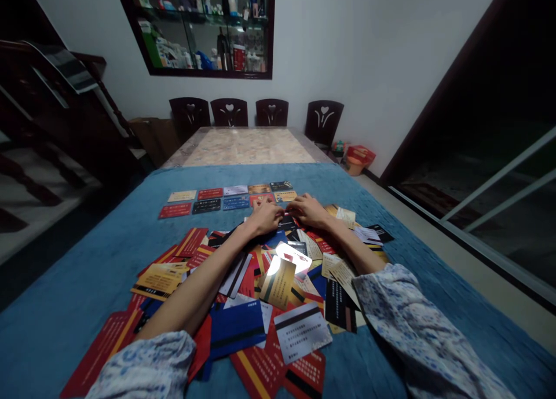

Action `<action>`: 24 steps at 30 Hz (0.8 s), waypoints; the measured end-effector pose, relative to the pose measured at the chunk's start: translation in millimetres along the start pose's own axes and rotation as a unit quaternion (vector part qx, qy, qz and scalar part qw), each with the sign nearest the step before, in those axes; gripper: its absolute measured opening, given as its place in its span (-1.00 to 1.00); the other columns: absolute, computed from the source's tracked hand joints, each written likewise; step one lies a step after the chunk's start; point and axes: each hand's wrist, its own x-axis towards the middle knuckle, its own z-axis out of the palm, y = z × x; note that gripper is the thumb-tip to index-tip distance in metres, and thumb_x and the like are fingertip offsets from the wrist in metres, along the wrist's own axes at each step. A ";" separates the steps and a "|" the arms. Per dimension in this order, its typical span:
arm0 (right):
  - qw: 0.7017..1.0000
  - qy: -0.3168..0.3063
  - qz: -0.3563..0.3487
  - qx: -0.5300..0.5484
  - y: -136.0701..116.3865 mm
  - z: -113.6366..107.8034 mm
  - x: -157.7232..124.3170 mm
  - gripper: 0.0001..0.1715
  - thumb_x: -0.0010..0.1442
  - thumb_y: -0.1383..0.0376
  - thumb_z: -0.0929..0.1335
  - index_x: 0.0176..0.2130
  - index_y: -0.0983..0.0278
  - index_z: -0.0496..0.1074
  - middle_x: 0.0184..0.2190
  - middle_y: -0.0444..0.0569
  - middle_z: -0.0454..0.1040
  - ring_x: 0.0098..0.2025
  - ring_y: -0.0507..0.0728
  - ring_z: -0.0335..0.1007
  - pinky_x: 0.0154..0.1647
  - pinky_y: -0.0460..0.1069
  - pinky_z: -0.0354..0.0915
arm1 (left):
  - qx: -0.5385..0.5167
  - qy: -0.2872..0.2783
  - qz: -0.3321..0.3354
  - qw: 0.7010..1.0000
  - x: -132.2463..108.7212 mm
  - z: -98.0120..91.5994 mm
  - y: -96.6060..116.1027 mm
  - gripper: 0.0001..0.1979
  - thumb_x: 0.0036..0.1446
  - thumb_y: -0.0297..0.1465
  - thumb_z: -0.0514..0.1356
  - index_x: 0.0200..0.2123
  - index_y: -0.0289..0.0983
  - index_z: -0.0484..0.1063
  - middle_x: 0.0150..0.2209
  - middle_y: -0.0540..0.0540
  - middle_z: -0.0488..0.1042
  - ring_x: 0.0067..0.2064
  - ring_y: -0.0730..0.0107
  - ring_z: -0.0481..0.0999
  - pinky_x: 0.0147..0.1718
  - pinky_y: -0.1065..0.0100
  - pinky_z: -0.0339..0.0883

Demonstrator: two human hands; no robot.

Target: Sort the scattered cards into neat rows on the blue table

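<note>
My left hand (267,215) and my right hand (309,209) are close together at the far edge of a heap of plastic cards. Fingers of both hands are curled in around a dark card (285,222) between them; their tips are partly hidden. In the heap lie a gold card (278,283), a blue card (237,328) and a silver card (303,332) with a dark magnetic stripe. Just beyond my hands, two rows of cards lie face up, among them a black card (207,206) and a blue-patterned card (236,202).
A blue cloth (99,260) covers the near part of the table, and its marble-like top (256,147) shows beyond. Dark chairs (229,112) line the far end. A red bin (358,158) stands on the floor at right; a wooden railing is at left.
</note>
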 end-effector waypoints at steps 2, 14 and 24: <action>1.000 -0.003 0.003 -0.007 0.1 -0.1 -0.1 -0.65 0.35 0.21 0.29 0.04 0.17 0.54 0.01 0.10 0.51 0.00 0.26 0.24 -0.07 0.07 0.16 | 0.002 0.007 -0.001 1.000 -0.4 0.5 -0.6 -0.69 0.29 -0.36 0.08 -0.02 -0.16 0.57 0.05 -0.23 0.53 0.18 -0.07 0.25 0.10 -0.14 0.14; 0.990 0.043 -0.110 0.077 9.2 -8.6 -0.8 -0.66 0.22 0.27 0.36 -0.02 0.24 0.58 -0.05 0.07 0.54 -0.06 0.23 0.29 0.06 0.15 0.15 | -0.047 0.035 0.020 0.998 0.7 -1.7 -10.8 -0.73 0.22 -0.46 0.13 -0.16 -0.23 0.64 -0.04 -0.23 0.56 0.15 -0.09 0.27 0.11 -0.15 0.13; 0.989 -0.004 -0.112 0.097 2.1 -5.1 1.1 -0.49 0.17 0.07 0.44 0.07 0.21 0.56 -0.03 0.09 0.54 -0.02 0.28 0.26 0.07 0.16 0.13 | -0.040 0.017 0.006 0.999 0.2 -3.0 -14.6 -0.71 0.20 -0.41 0.12 -0.14 -0.24 0.63 -0.06 -0.24 0.57 0.16 -0.10 0.27 0.11 -0.19 0.14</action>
